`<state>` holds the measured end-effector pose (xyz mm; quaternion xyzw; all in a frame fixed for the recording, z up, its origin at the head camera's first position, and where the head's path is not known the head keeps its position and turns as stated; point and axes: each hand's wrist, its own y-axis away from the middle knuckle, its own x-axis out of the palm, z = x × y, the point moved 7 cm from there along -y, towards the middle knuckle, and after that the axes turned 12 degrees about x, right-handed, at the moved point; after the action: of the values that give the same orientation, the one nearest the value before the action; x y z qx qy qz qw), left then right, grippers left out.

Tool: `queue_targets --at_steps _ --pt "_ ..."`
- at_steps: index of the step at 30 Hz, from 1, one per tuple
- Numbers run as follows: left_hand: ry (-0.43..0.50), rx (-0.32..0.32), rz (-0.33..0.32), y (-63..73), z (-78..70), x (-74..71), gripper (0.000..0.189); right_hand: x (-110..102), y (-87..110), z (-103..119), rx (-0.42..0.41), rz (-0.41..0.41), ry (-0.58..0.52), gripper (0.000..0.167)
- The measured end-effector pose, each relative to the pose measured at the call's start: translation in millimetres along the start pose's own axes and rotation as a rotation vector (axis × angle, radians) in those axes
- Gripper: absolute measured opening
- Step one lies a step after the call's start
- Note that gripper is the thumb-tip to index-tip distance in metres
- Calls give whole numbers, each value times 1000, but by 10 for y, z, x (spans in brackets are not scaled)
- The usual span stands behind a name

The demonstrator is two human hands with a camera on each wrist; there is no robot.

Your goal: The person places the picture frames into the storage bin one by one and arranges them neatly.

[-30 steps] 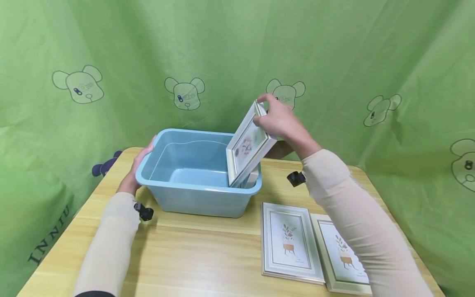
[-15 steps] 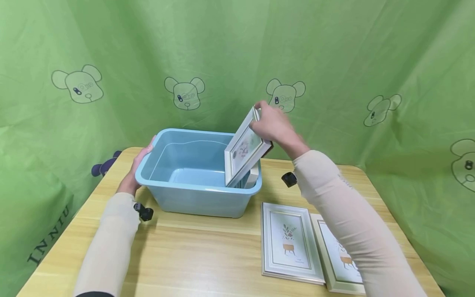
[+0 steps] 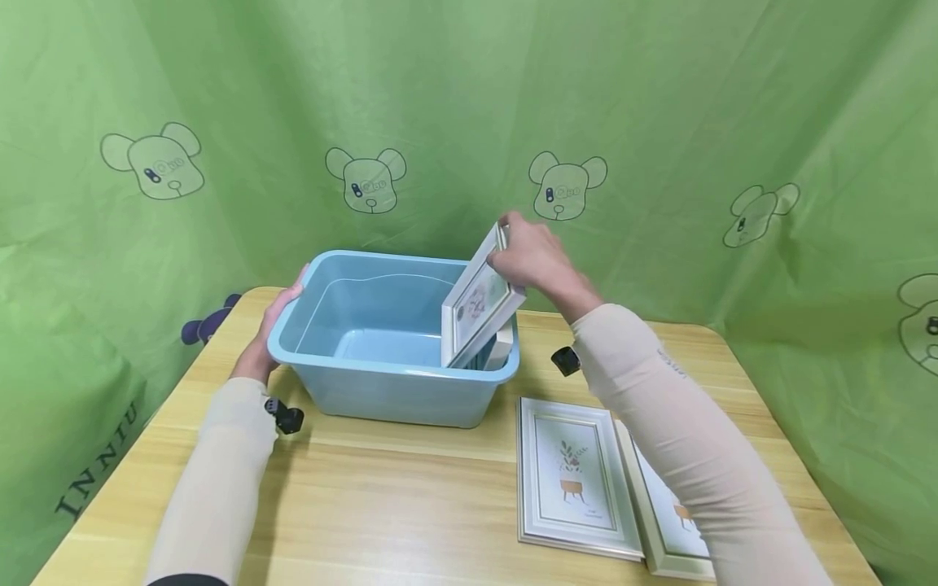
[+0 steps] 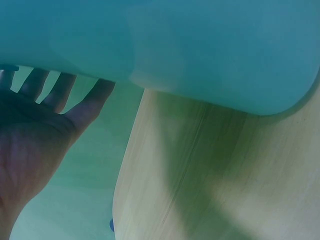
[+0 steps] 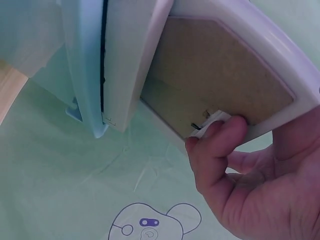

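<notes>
The picture frame (image 3: 475,313) lies below and to the left of the right hand (image 3: 538,256), which grips its upper end, so that hand is by far the nearer; the left hand (image 3: 274,321) is well apart, across the tub (image 3: 388,399). The frame's long axis slopes from the right hand down and leftward, its lower end inside the tub, toward the end farther from the left hand; whether it touches the floor there is hidden. Its picture faces up and toward the left hand, and the right wrist view shows right-hand fingers bent against its brown back, near a small white tab (image 5: 214,121). Below the right hand, behind the tilted frame, a white piece (image 3: 501,348) stands at that end of the tub, mostly hidden. The left hand rests against the opposite end, fingers extended, their tips out of sight in the wrist view. Nearer the person than the right hand, a silver frame (image 3: 575,480) and a cream frame (image 3: 663,505) lie flat on the table (image 3: 396,496), beside the right forearm and partly under it.
</notes>
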<state>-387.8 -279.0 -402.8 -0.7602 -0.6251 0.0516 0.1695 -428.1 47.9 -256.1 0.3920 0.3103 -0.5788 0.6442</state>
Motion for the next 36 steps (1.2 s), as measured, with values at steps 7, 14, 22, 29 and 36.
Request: queue_targets --at_steps 7,14,22,29,36 --pt "3 -11 -8 9 -17 7 56 52 -24 12 -2 3 3 68" --pt "8 -20 -8 9 -18 29 56 98 -44 6 -21 5 47 68" --pt "-6 -21 -12 21 -28 17 56 171 -65 24 -20 15 82 70" --pt "-22 -33 -2 38 -11 17 57 262 -79 32 2 23 111 74" --pt "-17 -20 4 29 -24 23 56 302 -73 53 -16 -10 153 72"
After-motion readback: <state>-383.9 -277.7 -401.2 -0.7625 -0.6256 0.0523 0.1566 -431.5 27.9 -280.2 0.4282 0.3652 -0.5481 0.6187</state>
